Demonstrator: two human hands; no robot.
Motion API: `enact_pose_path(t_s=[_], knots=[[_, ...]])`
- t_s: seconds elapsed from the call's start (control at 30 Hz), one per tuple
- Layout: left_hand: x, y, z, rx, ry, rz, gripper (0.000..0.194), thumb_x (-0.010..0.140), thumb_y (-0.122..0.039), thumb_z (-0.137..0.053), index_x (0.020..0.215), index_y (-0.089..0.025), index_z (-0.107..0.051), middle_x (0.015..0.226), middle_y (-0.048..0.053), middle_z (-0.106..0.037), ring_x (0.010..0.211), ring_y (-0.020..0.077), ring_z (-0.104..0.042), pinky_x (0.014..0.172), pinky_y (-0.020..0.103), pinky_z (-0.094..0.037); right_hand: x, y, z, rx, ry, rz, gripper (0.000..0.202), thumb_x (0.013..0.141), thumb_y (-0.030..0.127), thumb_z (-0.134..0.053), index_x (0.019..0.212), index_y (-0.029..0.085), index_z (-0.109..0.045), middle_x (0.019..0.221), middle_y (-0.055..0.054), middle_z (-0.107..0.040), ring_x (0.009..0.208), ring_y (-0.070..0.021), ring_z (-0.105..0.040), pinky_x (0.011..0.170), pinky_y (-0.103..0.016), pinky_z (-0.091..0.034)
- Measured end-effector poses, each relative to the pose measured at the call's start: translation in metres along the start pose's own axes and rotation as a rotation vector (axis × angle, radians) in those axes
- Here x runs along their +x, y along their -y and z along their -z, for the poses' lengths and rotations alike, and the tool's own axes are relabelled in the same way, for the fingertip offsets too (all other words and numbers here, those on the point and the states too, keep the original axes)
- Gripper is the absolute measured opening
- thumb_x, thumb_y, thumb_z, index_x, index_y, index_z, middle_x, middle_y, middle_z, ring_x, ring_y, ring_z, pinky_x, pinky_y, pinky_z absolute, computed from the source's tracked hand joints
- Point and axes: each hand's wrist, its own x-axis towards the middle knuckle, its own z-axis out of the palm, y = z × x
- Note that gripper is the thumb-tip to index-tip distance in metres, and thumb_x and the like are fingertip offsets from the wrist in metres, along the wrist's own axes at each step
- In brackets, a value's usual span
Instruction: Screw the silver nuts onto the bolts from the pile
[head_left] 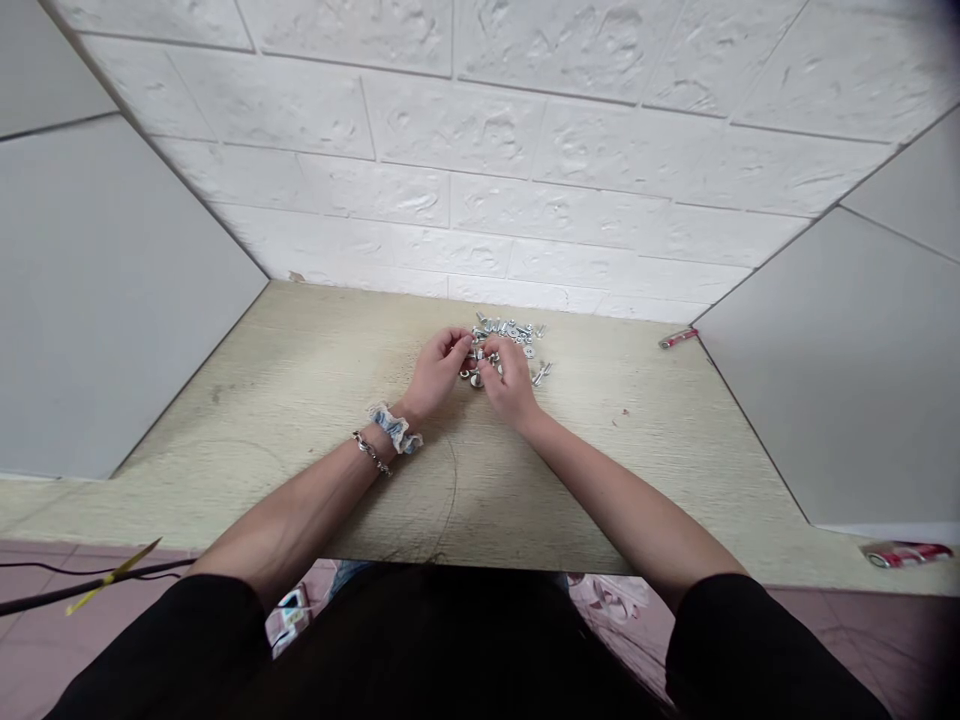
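Over a pile of loose metal hardware, my left hand [441, 368] and my right hand [511, 382] meet with their fingertips pinched close together. Between them shows a small silver fastener [479, 354], which looks like a bolt; its exact shape is too small to tell. Bolts, nuts and flat washers lie around and behind the fingers, partly hidden by them. One washer [529, 352] lies flat just right of my right hand. Nearby, a few bolts [541, 374] lie apart from the pile.
The pale wooden tabletop [600, 470] runs back to a white brick-patterned wall [487, 140]. Grey panels stand at the left [112, 300] and right [840, 370]. A red battery [679, 338] lies by the right panel, another [909, 555] near the front right edge. A dark cable [97, 582] hangs at lower left.
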Motion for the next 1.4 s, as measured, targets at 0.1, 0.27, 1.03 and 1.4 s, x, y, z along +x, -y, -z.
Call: enact_pose_path(t_s=[0.1, 0.27, 1.03, 1.4], knots=[[0.0002, 0.0002, -0.0002, -0.003, 0.018, -0.008, 0.02, 0.077, -0.033, -0.064, 0.081, -0.015, -0.056, 0.067, -0.004, -0.053, 0.058, 0.0064, -0.051, 0.061, 0.022, -0.047, 0.0, 0.0026, 0.0007, -0.057, 0.022, -0.033, 0.019, 0.088, 0.032, -0.044, 0.075, 0.021, -0.053, 0.093, -0.003, -0.061, 0.094, -0.0196, -0.053, 0.095, -0.041, -0.032], [0.0016, 0.0038, 0.0008, 0.015, 0.07, -0.023, 0.026, 0.074, -0.038, -0.066, 0.08, -0.015, -0.056, 0.067, -0.004, -0.053, 0.059, 0.0067, -0.049, 0.058, 0.021, -0.045, -0.0006, 0.0019, 0.001, -0.075, 0.057, -0.068, 0.041, 0.093, 0.049, -0.036, 0.071, 0.021, -0.058, 0.093, -0.002, -0.062, 0.098, -0.0188, -0.054, 0.105, -0.045, -0.019], [0.0043, 0.0075, 0.003, 0.068, 0.085, -0.023, 0.026, 0.074, -0.039, -0.066, 0.079, -0.014, -0.058, 0.065, -0.003, -0.055, 0.057, 0.0072, -0.05, 0.054, 0.021, -0.042, 0.0005, -0.0022, -0.0025, 0.039, -0.041, 0.032, 0.031, 0.092, 0.048, -0.038, 0.078, 0.023, -0.048, 0.083, -0.003, -0.058, 0.086, -0.0184, -0.052, 0.084, -0.036, -0.038], [0.0024, 0.0082, 0.0034, 0.102, 0.091, 0.032, 0.019, 0.077, -0.032, -0.063, 0.077, -0.013, -0.06, 0.062, -0.002, -0.055, 0.055, 0.0072, -0.049, 0.055, 0.021, -0.042, 0.0017, 0.0026, -0.0009, -0.031, 0.062, -0.015, 0.019, 0.09, 0.032, -0.041, 0.078, 0.022, -0.05, 0.081, -0.002, -0.061, 0.083, -0.0181, -0.054, 0.087, -0.036, -0.037]])
